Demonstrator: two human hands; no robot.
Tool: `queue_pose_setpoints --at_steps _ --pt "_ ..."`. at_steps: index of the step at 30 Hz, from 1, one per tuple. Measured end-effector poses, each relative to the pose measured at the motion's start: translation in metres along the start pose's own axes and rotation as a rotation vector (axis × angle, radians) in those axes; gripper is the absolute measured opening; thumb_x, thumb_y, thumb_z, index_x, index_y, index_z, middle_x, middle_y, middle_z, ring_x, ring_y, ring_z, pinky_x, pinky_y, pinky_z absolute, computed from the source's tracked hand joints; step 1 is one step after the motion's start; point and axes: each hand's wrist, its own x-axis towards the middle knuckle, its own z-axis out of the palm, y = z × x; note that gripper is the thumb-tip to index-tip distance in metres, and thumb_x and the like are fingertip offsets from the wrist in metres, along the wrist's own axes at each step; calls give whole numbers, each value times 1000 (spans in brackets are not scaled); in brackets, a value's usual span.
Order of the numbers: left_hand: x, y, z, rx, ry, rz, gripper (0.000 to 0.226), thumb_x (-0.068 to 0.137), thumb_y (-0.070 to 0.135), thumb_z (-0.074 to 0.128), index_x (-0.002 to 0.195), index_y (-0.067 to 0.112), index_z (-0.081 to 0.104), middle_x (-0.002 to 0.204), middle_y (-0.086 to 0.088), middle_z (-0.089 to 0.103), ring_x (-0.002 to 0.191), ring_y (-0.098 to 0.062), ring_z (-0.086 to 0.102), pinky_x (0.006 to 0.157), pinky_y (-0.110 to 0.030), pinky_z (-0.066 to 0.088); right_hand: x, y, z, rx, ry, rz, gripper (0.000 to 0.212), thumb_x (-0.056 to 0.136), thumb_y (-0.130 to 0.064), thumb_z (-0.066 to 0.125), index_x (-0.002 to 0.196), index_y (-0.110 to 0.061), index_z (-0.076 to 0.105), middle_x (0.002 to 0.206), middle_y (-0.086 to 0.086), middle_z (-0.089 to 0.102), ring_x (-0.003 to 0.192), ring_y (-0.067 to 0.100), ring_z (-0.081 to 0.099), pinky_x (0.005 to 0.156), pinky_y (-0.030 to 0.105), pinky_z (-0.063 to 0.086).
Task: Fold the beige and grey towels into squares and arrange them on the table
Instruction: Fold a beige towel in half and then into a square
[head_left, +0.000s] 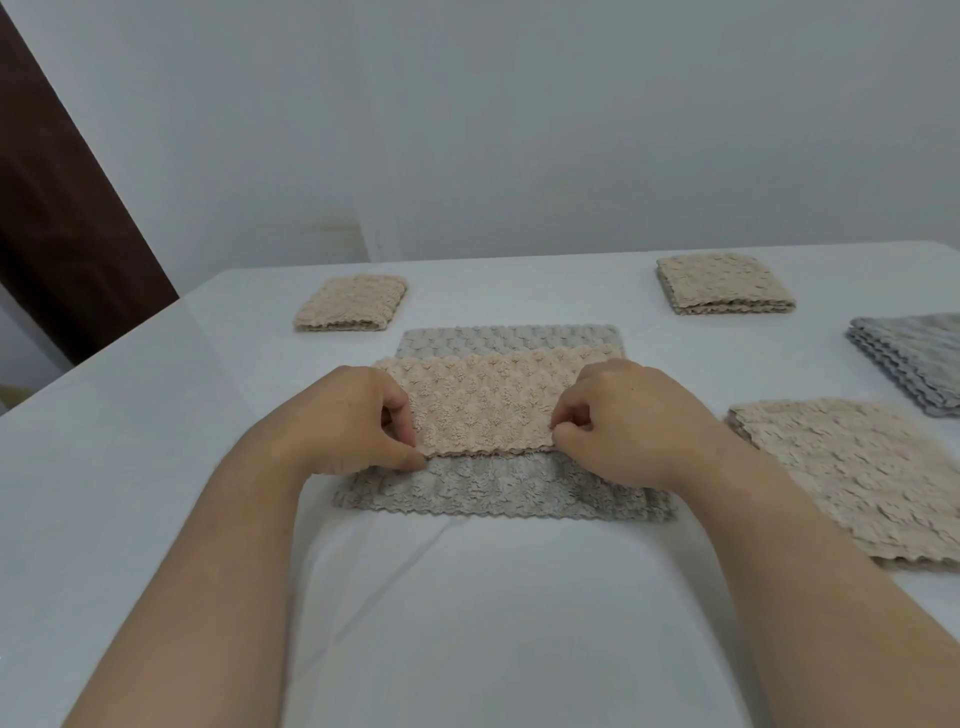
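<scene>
Two hands meet at the middle of the table (156, 415). The left hand (358, 415) pinches the near left corner of the beige towel (488, 405), thumb and curled fingers closed on its edge. The right hand (618, 421) pinches the near right corner the same way.

The beige towel lies as a strip, its long edges running 9 to 3 o'clock, across the grey towel (498, 488) spread flat beneath it. The grey towel's scalloped near edge shows at 6 o'clock of the strip and its far edge at 12.

White table surface runs broad toward 9 o'clock, and between the forearms toward 6. At 11 o'clock, well apart, sits a folded left square (350, 304), beige. A right square (724, 291), also beige, sits at 1 o'clock. At 3 o'clock a beige stack (852, 478) lies just beside the right forearm. Past it, at 2 o'clock, a grey stack (914, 364) is cut by the picture's right edge.
</scene>
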Motion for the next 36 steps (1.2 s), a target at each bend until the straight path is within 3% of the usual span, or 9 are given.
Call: queue_pose_setpoints --at_steps 2,5,9,12,14,19,23,29,36 --pt "-2 4 -1 -8 35 -4 37 62 58 91 66 26 74 77 8 72 75 -9 68 74 -37 61 2 1 4 -6 71 5 29 92 -44 50 86 -31 76 92 -11 62 94 15 59 83 37 51" --pt "2 12 7 -52 223 69 35 74 64 78 78 30 74 85 12 68 80 -5 64 74 -33 56 6 0 13 -41 201 4 36 99 -48 46 97 -29 77 100 -6 64 104 20 57 88 39 48" --pt "19 24 30 -8 339 239 34 101 49 54 123 29 69 124 12 62 117 -9 57 103 -34 46 14 -9 26 -69 223 0 39 104 -41 39 127 -24 66 132 -3 61 130 22 48 104 42 39" --pt "31 35 46 65 278 257 45 109 36 39 149 20 50 155 2 48 144 -16 40 121 -31 27 25 -18 35 -49 134 19 53 108 -39 25 154 -17 38 163 2 32 153 23 20 122 44 20" --pt "39 40 54 128 233 257 50 110 34 33 157 16 37 165 -2 34 153 -18 27 126 -32 19 32 -22 39 -43 91 28 58 108 -40 18 160 -16 22 169 1 14 156 20 6 126 44 10" --pt "51 40 68 302 80 190 61 110 44 22 164 20 11 172 2 8 159 -19 5 129 -42 9 36 -22 54 -61 -59 79 63 106 -45 15 163 -20 7 170 -2 1 156 18 -1 126 46 3" --pt "51 37 70 345 35 174 62 109 46 21 165 24 5 172 5 2 159 -17 2 128 -42 7 37 -21 55 -98 -84 137 68 100 -52 17 162 -27 6 170 -3 3 156 21 8 125 44 5" --pt "54 32 65 301 34 129 65 106 55 23 164 28 10 172 8 9 158 -15 8 128 -41 10 39 -18 52 -23 -127 208 70 99 -56 18 162 -28 7 170 -4 4 156 21 1 125 44 0" --pt "53 9 48 170 85 -110 67 107 56 16 161 17 27 168 -3 25 155 -23 23 125 -42 21 38 6 44 65 -123 435 75 101 -59 10 162 -15 7 170 0 5 156 21 -3 124 53 1"
